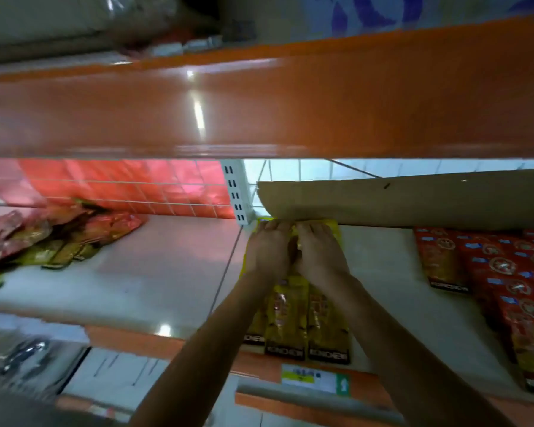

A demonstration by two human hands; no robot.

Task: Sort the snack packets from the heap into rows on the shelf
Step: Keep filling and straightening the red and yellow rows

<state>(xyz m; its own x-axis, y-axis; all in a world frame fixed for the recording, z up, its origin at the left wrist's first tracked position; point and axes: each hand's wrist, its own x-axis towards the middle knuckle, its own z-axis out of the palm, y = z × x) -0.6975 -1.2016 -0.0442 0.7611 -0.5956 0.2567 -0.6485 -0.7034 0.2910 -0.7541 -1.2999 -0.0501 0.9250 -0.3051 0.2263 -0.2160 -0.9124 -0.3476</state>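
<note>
On the white shelf (154,272), with the heap (53,238) at its left end, the yellow packets (290,322) lay in a row mid-shelf, and your left hand (269,251) and right hand (319,254) gripped them, fingers curled over their far ends.

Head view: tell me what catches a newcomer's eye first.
The left hand and right hand rest side by side on the yellow snack packets at the middle of the shelf. A row of red packets lies to the right, a jumbled heap of packets at far left, under a glossy orange shelf edge.
</note>
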